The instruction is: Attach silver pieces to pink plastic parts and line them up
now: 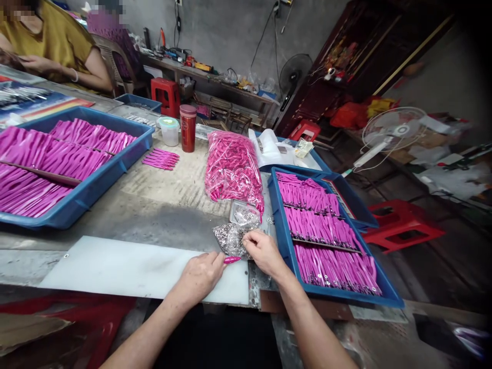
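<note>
My left hand (203,277) is closed over the right end of a white board (134,269), gripping a small pink plastic piece (231,260) whose tip sticks out to the right. Just beyond it, my right hand (264,252) is pinched at the edge of a clear plastic bag of small shiny metal parts (226,239). Whatever lies between those fingertips is too small to make out. Behind the metal parts rests a large clear bag packed with pink pieces (233,166).
Blue trays hold rows of magenta strips, one tray (82,197) at left, another (284,241) at right. A red tumbler (188,128), a lidded tub (169,132) and several pink pieces (161,159) occupy the table. A co-worker (65,46) sits far left; a red stool (403,223) stands right.
</note>
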